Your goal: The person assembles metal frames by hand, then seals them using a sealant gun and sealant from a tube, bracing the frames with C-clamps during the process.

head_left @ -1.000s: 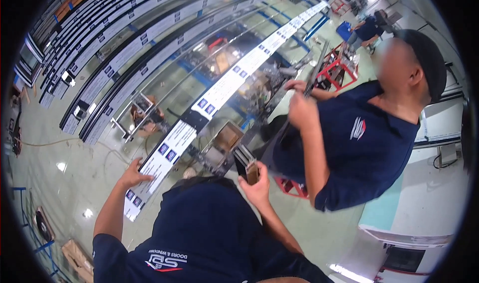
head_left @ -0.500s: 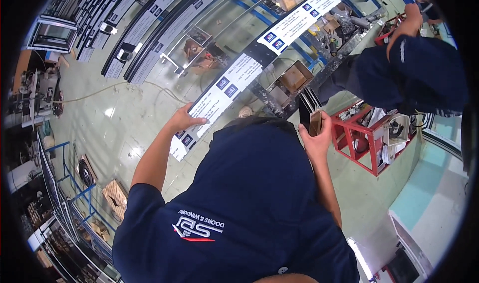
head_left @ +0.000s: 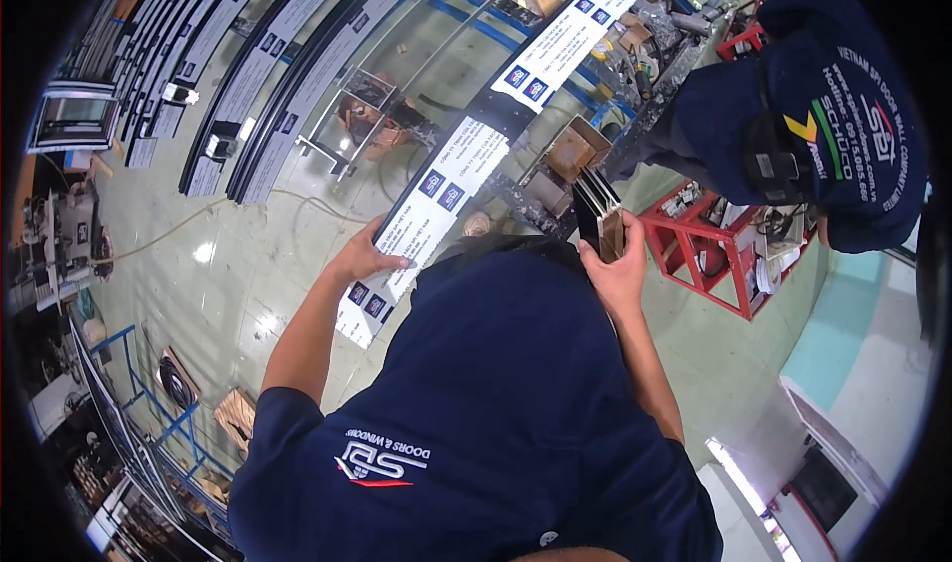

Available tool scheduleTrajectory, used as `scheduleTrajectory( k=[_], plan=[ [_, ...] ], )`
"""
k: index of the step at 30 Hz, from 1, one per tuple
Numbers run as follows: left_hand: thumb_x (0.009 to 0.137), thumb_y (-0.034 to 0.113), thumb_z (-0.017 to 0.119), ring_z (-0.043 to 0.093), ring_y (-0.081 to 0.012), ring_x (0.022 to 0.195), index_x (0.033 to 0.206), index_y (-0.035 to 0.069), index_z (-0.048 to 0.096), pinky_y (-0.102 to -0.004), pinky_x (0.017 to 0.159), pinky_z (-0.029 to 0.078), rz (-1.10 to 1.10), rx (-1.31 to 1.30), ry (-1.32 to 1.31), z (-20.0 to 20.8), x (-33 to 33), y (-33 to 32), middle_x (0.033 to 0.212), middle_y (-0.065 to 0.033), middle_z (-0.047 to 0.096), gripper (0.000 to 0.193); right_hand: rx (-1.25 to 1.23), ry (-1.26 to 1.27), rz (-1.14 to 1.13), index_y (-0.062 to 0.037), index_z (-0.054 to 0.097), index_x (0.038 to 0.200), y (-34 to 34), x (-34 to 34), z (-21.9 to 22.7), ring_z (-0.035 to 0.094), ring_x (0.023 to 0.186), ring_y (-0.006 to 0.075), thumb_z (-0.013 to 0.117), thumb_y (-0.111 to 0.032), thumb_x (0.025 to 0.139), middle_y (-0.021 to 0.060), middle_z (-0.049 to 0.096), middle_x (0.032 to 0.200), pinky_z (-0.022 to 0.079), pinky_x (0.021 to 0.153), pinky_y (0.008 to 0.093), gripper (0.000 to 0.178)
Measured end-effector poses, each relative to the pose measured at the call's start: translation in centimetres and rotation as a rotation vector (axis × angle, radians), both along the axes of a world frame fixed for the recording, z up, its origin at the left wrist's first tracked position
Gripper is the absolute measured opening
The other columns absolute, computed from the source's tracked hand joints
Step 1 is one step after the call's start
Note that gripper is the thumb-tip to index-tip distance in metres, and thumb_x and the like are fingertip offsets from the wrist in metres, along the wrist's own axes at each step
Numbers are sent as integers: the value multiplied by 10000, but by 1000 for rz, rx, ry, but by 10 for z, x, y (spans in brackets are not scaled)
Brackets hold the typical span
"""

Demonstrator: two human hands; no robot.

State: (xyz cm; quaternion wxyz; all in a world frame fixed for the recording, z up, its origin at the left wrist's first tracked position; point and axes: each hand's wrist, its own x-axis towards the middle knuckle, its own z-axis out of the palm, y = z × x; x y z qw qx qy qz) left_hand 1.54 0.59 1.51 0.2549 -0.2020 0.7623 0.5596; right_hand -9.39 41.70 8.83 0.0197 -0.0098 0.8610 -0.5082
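Head view: the fingers (head_left: pixel 603 253) of the right hand (head_left: pixel 617 270) are clenched around a short dark profile piece (head_left: pixel 598 217) with a brown wooden face, held upright just above the person's navy shirt (head_left: pixel 496 403). The left hand (head_left: pixel 369 255) lies flat, fingers released and spread, on the long dark frame profile (head_left: pixel 466 146), pressing its white protective film printed with blue squares. That profile runs diagonally up and to the right across the counter (head_left: pixel 526 200).

Just beside the held piece, an open brown cardboard box (head_left: pixel 577 151) sits on the counter; its inside is too dim to tell what it holds. Farther along, small brown blocks and tools (head_left: pixel 640 52) lie in a cluttered heap against the profile. To the right stands a red metal rack (head_left: pixel 714 250), its shelves filled with papers and small parts that are too blurred to name. A co-worker in a navy shirt (head_left: pixel 823 116) bends over that rack. On the glossy floor (head_left: pixel 238 265) to the left lie more long profiles (head_left: pixel 248 86).
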Motion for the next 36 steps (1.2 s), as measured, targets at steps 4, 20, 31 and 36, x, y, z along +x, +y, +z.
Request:
scheduleTrajectory(
  k=[4,20,31,36],
  plan=[
    [679,170,968,658,-245,1192,1495,2,467,-376,1061,502,10,72,-107,0,-5,-2,1308,-151,686,972,94,4,-26,-17,524,1327,-12,0,1,673,1047,207,863,-101,765,135,696,1138,526,947,341,661],
    [672,127,967,653,-237,1191,1427,-5,484,-399,1049,505,-65,172,-78,-11,-11,-13,1266,-135,690,906,42,-44,-29,-8,525,1322,-25,-8,-2,635,1160,214,860,-144,774,142,670,1205,501,1020,369,656],
    [699,98,958,670,-213,1160,1388,-35,486,-390,1020,529,-89,267,-87,-29,-8,-16,1264,-132,696,846,-7,-20,-37,-24,563,1276,-13,-6,-17,662,1124,336,878,-185,736,172,656,1180,526,980,410,645],
    [728,78,941,688,-206,1119,1359,-25,517,-384,999,539,-110,319,-84,-31,-9,-14,1218,-116,718,768,-10,-42,-55,-36,561,1281,-10,-4,-21,655,1132,337,876,-197,736,167,654,1179,522,984,409,650]
  ],
)
